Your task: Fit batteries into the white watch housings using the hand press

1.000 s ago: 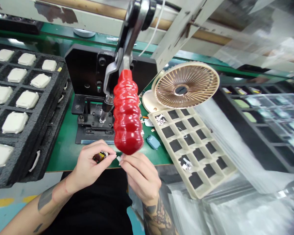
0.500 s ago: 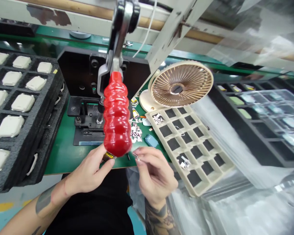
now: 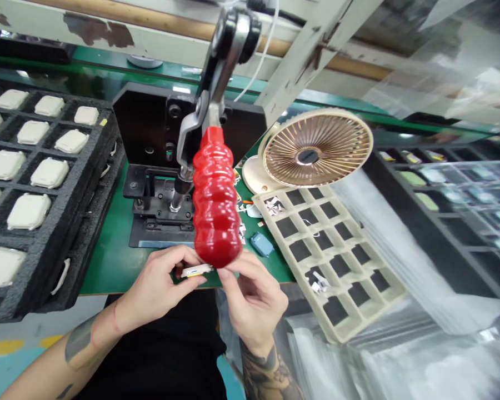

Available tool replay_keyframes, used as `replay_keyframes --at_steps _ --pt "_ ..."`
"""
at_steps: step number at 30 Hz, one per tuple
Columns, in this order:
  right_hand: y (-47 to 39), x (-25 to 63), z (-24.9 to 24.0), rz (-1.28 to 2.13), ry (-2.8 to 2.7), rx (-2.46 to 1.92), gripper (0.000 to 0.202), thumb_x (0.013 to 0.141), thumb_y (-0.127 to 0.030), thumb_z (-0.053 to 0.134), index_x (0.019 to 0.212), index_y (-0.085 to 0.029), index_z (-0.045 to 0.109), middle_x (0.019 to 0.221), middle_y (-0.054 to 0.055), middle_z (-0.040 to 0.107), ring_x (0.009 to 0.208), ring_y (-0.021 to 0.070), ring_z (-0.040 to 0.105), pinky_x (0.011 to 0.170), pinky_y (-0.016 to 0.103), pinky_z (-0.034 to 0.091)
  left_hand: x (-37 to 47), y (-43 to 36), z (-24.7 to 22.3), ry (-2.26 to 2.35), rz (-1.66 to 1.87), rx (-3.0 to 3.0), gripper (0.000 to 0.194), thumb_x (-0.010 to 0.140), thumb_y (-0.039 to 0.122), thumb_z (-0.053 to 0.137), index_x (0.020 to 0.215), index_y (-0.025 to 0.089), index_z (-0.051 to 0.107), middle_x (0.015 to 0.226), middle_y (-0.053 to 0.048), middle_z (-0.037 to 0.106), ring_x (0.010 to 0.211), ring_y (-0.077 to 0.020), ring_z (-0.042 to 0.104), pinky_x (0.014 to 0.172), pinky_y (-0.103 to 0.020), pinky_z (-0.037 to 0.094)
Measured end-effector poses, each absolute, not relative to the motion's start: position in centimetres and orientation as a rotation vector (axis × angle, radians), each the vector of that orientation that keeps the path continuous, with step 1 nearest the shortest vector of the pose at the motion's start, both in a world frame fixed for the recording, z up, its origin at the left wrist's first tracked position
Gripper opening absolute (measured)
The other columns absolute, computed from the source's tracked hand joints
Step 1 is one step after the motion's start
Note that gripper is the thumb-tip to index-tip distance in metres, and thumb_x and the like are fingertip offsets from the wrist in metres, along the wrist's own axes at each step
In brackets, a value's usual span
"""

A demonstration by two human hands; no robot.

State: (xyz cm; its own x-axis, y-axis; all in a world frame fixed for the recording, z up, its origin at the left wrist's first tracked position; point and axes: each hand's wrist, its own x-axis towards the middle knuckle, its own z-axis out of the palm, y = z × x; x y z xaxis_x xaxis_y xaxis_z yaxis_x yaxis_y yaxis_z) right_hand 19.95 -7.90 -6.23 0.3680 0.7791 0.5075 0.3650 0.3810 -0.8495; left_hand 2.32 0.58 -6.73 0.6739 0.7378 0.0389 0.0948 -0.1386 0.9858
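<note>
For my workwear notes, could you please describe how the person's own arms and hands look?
The left hand and right hand are ungloved, with no rings or watch visible. No sleeve covers the left forearm, which has solid tattooed patches, or the right forearm, with denser, patterned tattoos. A black garment shows between the arms.

Table: glossy green top (image 3: 102, 266), extending from eight o'clock to the far side; small white glare (image 3: 23, 73) at ten.
Frame: white-painted beam (image 3: 166, 44), ten to twelve o'clock, with flaked brown patch (image 3: 98, 30) near eleven; tan round pole (image 3: 150, 19) running along it.
Upright: slanting white-painted post (image 3: 304, 55), one o'clock, scuffed and stained.
Cord: thin white cable (image 3: 264, 55), twelve o'clock.
Sheeting: clear crinkled plastic (image 3: 462, 83), two o'clock, blurred.
Floor: grey surface (image 3: 8, 329), eight o'clock, with yellow stripe (image 3: 2, 348) and teal area (image 3: 8, 369).
</note>
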Motion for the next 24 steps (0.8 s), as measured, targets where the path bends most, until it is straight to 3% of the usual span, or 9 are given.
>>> replay_keyframes --at_steps 6,12,17,20,24 --pt "-7.9 20.0 -5.6 0.318 -1.474 -1.254 0.034 0.093 0.003 0.075 0.113 -0.024 0.08 0.102 0.003 0.081 0.093 0.0191 0.077 0.086 0.037 0.063 2.4 0.6 -6.7 0.647 0.735 1.727 0.008 0.1 0.019 0.08 0.1 0.022 0.073 0.098 -0.001 0.074 0.083 -0.0152 0.063 0.073 -0.027 0.047" --pt "-7.8 20.6 -5.5 0.305 -1.485 -1.34 0.03 0.093 0.0 0.077 0.11 -0.025 0.08 0.098 0.002 0.08 0.088 0.0187 0.076 0.082 0.036 0.064 2.2 0.3 -6.6 0.658 0.773 1.723 0.007 0.104 0.021 0.075 0.11 0.022 0.078 0.102 -0.004 0.074 0.084 -0.0156 0.063 0.074 -0.028 0.047" --pt "-8.0 20.6 -5.6 0.359 -1.593 -1.352 0.035 0.097 -0.008 0.075 0.128 -0.026 0.077 0.114 0.007 0.079 0.102 0.0216 0.077 0.091 0.039 0.066 2.0 0.4 -6.7 0.693 0.766 1.669 0.006 0.104 0.027 0.077 0.106 0.021 0.077 0.091 -0.001 0.067 0.076 -0.0138 0.055 0.068 -0.028 0.043" --pt "-8.4 20.2 -6.1 0.313 -1.679 -1.363 0.048 0.096 -0.014 0.08 0.141 -0.024 0.071 0.127 0.011 0.075 0.114 0.0263 0.076 0.098 0.045 0.066 1.9 0.4 -6.9 0.712 0.742 1.635 0.007 0.104 0.028 0.076 0.104 0.021 0.076 0.089 0.0 0.065 0.074 -0.0138 0.053 0.066 -0.028 0.041" --pt "-8.4 19.6 -7.1 0.102 -1.768 -1.358 0.055 0.096 -0.004 0.074 0.147 -0.023 0.066 0.128 0.013 0.076 0.12 0.0283 0.073 0.101 0.048 0.063 1.7 0.6 -7.0 0.739 0.75 1.624 0.01 0.105 0.029 0.074 0.102 0.02 0.076 0.091 -0.002 0.067 0.077 -0.0153 0.056 0.068 -0.03 0.042"
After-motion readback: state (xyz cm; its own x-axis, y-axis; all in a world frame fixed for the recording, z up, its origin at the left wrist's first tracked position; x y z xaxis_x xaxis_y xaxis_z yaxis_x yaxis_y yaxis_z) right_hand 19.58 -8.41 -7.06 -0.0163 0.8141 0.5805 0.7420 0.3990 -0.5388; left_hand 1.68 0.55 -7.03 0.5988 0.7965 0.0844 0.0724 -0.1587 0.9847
